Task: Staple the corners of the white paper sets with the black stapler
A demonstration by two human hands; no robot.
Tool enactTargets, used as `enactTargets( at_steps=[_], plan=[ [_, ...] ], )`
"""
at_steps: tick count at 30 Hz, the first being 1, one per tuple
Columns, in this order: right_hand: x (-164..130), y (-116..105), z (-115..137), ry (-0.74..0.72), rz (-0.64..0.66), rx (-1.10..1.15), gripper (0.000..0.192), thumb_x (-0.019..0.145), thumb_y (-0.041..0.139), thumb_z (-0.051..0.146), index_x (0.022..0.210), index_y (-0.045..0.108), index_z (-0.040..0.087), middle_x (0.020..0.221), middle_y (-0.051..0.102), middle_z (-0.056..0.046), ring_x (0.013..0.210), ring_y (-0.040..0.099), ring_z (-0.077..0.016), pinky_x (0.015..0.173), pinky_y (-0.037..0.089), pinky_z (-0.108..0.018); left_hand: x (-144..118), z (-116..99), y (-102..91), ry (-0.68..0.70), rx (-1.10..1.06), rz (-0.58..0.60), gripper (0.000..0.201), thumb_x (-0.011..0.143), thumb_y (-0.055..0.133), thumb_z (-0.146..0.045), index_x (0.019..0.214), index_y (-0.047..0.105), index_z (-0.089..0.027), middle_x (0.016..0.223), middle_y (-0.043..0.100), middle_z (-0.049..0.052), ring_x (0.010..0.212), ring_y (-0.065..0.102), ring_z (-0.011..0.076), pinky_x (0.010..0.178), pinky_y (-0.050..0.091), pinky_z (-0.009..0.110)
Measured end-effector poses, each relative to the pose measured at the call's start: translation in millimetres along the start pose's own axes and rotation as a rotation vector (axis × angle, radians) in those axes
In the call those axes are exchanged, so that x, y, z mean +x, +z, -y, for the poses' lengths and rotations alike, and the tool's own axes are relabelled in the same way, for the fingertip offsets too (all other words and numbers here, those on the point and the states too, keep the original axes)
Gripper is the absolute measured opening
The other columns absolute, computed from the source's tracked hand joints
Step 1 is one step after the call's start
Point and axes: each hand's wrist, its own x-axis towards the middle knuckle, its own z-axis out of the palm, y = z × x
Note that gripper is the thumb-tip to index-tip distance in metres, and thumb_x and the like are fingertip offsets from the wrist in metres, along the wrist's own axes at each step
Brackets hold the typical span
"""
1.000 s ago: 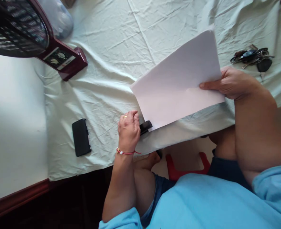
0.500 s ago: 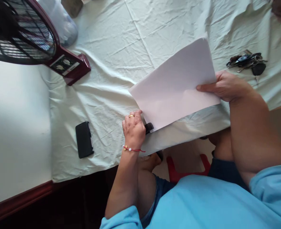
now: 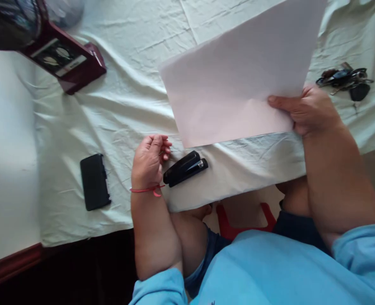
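White paper is raised over the cloth, its right edge pinched in my right hand with the thumb on top. It looks like a small stack of sheets, though I cannot tell how many. A black stapler lies on the table near its front edge, just below the paper's lower left corner. My left hand rests beside the stapler, apart from it, turned partly on its side. Its fingers are loosely bent and apart, with nothing in them.
A black phone lies at the left on the pale tablecloth. Dark red fan at the upper left, with a clear plastic container behind it. A bunch of keys lies at the right. Below the table edge is a red stool.
My left hand has let go of the stapler, moved left and turned over. The paper has risen away from the stapler in my right hand. The view has shifted slightly.
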Motion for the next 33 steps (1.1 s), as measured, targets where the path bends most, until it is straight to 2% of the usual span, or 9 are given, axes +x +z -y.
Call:
enactTargets(
  at_steps=[3,6,9,11,15,19,22,29,33],
  plan=[
    [0.8,8.4,-1.7,-0.021,-0.012,0.052,0.043,0.060,0.108,0.017,0.095,0.083,0.021,0.113,0.091,-0.008,0.108,0.083,-0.0277,0.110,0.069,-0.047,8.5,1.1,1.3,-0.019,-0.036,-0.024,0.064,0.073,0.103,-0.076,0.095,0.073,-0.024,0.089,0.072,0.005,0.068,0.057,0.0129,0.049,0.032,0.025],
    [1.7,15.0,-4.9,-0.018,0.016,0.065,0.045,0.061,0.108,0.021,0.097,0.082,0.021,0.117,0.091,-0.009,0.117,0.082,-0.0303,0.111,0.069,-0.048,4.7,-0.1,4.6,0.018,0.030,0.093,0.060,0.077,0.104,-0.072,0.098,0.075,-0.024,0.084,0.070,0.000,0.065,0.055,0.0118,0.049,0.036,0.025],
    [0.9,19.1,-7.3,0.000,0.032,0.038,0.042,0.063,0.106,0.022,0.099,0.083,0.022,0.117,0.091,-0.008,0.115,0.082,-0.0291,0.108,0.070,-0.046,-5.0,-2.9,6.3,0.044,0.109,0.220,0.056,0.078,0.105,-0.067,0.097,0.078,-0.023,0.088,0.076,0.002,0.076,0.066,0.0168,0.065,0.053,0.029],
    [0.2,20.7,-8.0,0.000,0.031,0.038,0.041,0.064,0.105,0.020,0.099,0.084,0.022,0.116,0.091,-0.009,0.113,0.082,-0.0279,0.107,0.070,-0.043,-11.0,-4.6,5.6,0.073,0.168,0.218,0.055,0.082,0.100,-0.071,0.096,0.078,-0.022,0.090,0.078,0.005,0.086,0.072,0.0218,0.078,0.059,0.033],
    [1.2,22.7,-7.0,-0.034,-0.019,0.080,0.039,0.063,0.104,0.017,0.097,0.085,0.020,0.114,0.091,-0.010,0.109,0.082,-0.0264,0.107,0.069,-0.041,-21.9,-8.0,-0.5,0.131,0.400,0.165,0.050,0.091,0.088,-0.068,0.109,0.078,-0.022,0.102,0.081,0.008,0.096,0.076,0.0276,0.091,0.061,0.041],
    [4.4,23.6,-6.4,-0.055,-0.057,0.077,0.039,0.061,0.103,0.016,0.096,0.085,0.021,0.111,0.091,-0.007,0.108,0.081,-0.0262,0.109,0.069,-0.041,-33.9,-13.5,-6.8,0.253,0.728,0.302,0.046,0.090,0.089,-0.055,0.122,0.080,-0.023,0.126,0.080,0.012,0.117,0.075,0.0350,0.111,0.059,0.050],
    [4.8,24.9,-7.2,-0.061,-0.061,0.034,0.037,0.064,0.103,0.019,0.096,0.085,0.021,0.114,0.091,-0.010,0.110,0.082,-0.0274,0.108,0.068,-0.042,-43.2,-16.4,-4.2,0.337,0.856,0.361,0.036,0.091,0.089,-0.041,0.121,0.077,-0.025,0.127,0.078,0.011,0.123,0.073,0.0369,0.113,0.058,0.052],
    [11.2,23.0,-14.6,-0.074,-0.046,0.033,0.044,0.060,0.110,0.025,0.096,0.085,0.019,0.109,0.090,-0.009,0.102,0.083,-0.0276,0.110,0.070,-0.050,-68.2,-16.1,15.6,0.384,1.048,0.237,0.046,0.086,0.092,-0.026,0.125,0.069,-0.028,0.115,0.082,0.010,0.101,0.077,0.0367,0.092,0.060,0.048],
    [21.8,18.1,-23.4,-0.111,-0.052,0.017,0.061,0.044,0.117,0.036,0.095,0.087,0.020,0.103,0.090,-0.004,0.099,0.084,-0.0270,0.108,0.072,-0.055,-61.7,-11.9,12.5,0.482,1.050,0.075,0.039,0.091,0.078,-0.012,0.126,0.069,-0.026,0.122,0.083,0.009,0.111,0.080,0.0354,0.098,0.061,0.048]
  ],
)
